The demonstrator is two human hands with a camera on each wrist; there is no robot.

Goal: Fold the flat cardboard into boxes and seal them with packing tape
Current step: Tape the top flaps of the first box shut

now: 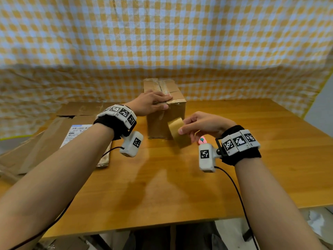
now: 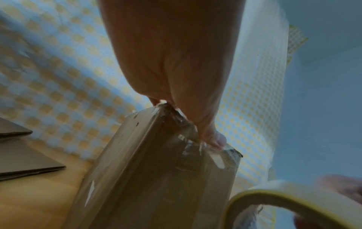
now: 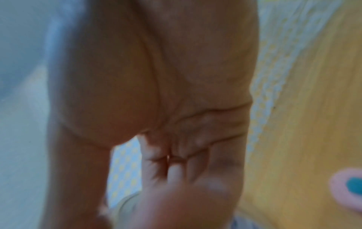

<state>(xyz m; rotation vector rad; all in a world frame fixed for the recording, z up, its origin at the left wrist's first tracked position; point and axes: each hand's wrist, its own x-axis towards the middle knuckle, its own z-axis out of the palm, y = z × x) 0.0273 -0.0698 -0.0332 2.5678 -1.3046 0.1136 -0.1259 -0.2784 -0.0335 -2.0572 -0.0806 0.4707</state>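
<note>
A brown cardboard box (image 1: 173, 114) stands upright at the middle of the wooden table (image 1: 162, 186), its top seam covered with clear tape. My left hand (image 1: 168, 101) lies over the box's near top edge, with straight fingers on the top and the thumb (image 2: 213, 139) against the taped front edge. My right hand (image 1: 182, 126) pinches a tan roll of packing tape (image 1: 177, 130) just in front of the box's lower right, above the table. The roll's rim (image 2: 274, 196) shows in the left wrist view beside the box (image 2: 147, 178). The right wrist view is blurred.
Flat cardboard sheets (image 1: 54, 134) are stacked at the table's left, one bearing a white shipping label (image 1: 77, 132). A small pink and teal object (image 1: 202, 140) lies on the table under my right hand. A yellow checked cloth (image 1: 162, 42) hangs behind.
</note>
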